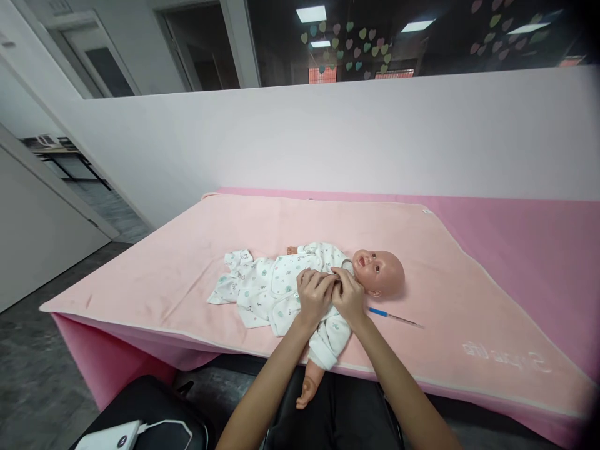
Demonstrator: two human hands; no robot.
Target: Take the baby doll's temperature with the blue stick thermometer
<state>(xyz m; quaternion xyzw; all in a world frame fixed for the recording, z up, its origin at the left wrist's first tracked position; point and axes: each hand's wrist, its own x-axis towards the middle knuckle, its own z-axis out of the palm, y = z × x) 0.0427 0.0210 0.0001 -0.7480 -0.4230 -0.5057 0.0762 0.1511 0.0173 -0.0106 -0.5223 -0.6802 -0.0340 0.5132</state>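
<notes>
A baby doll (379, 272) lies on its back on a pink blanket (187, 262), head to the right, dressed in a white printed garment (267, 287). My left hand (313, 295) and my right hand (349, 295) sit side by side on the doll's chest near the neck, fingers pinching the garment's front edge. One doll arm (313, 381) in a white sleeve hangs over the table's near edge. A thin thermometer with a blue end (394, 317) lies on the blanket just right of my right wrist.
The blanket covers a table draped in darker pink cloth (539, 250), backed by a white partition wall (328, 137). A black bag with a white device and cable (122, 434) sits below left. Grey floor lies to the left.
</notes>
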